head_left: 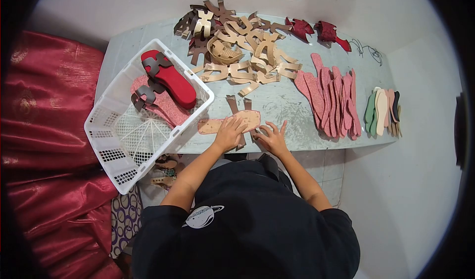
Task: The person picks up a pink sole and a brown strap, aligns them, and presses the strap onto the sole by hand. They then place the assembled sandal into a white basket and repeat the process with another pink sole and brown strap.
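A tan insole with pink edges (209, 126) lies crosswise near the table's front edge. Under it passes a brown sandal strap piece (231, 103), its ends sticking out above and below the sole. My left hand (229, 133) rests flat on the insole, fingers stretched over its middle. My right hand (272, 140) is just right of the sole, fingers spread, with its fingertips at the strap's lower right end.
On the left, a white plastic crate (105, 155) holds a red sandal (176, 85) and pink soles with dark straps. Beige straps (230, 71) are heaped at the back. Pink soles (330, 101) stand in a row on the right, beside green and cream soles (380, 111).
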Demonstrator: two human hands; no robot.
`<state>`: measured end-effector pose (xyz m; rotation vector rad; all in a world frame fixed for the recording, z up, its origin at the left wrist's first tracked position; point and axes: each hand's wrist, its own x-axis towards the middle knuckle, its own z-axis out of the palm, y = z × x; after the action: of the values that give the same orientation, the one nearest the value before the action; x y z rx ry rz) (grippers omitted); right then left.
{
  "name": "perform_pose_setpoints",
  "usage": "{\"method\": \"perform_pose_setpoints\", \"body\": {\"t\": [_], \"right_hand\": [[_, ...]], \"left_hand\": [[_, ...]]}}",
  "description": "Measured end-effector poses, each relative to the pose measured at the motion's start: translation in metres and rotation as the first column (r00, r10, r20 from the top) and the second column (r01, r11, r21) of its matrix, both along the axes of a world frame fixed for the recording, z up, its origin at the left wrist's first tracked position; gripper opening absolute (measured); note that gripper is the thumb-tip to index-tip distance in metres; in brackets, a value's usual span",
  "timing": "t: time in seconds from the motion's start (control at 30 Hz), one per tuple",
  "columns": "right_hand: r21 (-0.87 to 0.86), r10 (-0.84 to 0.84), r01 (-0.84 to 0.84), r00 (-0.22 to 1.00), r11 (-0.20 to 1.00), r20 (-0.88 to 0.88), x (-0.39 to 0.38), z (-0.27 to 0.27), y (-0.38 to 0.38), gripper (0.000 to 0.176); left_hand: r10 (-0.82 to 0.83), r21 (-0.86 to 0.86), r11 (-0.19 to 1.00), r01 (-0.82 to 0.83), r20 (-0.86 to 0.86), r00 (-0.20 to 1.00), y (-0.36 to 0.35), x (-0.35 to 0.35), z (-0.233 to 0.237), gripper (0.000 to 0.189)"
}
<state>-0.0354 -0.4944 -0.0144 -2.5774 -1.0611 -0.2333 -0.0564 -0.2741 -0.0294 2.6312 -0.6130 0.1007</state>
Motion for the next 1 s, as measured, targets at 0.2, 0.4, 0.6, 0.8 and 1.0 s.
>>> {"method": "perform_pose_setpoints", "body": {"t": [0.2,0.4,0.6,0.8,1.0], "right_hand": [[0.006,-0.013,0.013,1.0,1.0,-0.024,0.003,-0.003,0.004,0.024],[0.029,-0.012,0.013,0.999,1.0,-0.044,0.008,-0.003,0.009,0.024],[0.102,-0.046,0.061,0.988,0.993,-0.144,0.02,0.0,0.016,0.019],[0.104,-0.183,0.209,0.959,0.972,-0.214,0.03,0.006,0.03,0.012],[0.094,-0.237,0.264,0.944,0.96,-0.231,0.036,-0.006,0.041,0.01]], "left_hand": [[0.064,0.076,0.995,-0.061,-0.033,0.997,-0.003,-0.004,-0.006,0.047],[0.069,0.14,0.988,-0.06,-0.06,0.996,-0.004,-0.002,-0.003,0.045],[0.078,0.151,0.986,-0.065,-0.085,0.993,-0.008,-0.002,-0.002,0.042],[0.09,0.131,0.989,-0.075,-0.116,0.989,-0.007,0.0,-0.001,0.042],[0.065,0.194,0.98,-0.034,-0.157,0.985,-0.002,0.002,0.002,0.045]]}}
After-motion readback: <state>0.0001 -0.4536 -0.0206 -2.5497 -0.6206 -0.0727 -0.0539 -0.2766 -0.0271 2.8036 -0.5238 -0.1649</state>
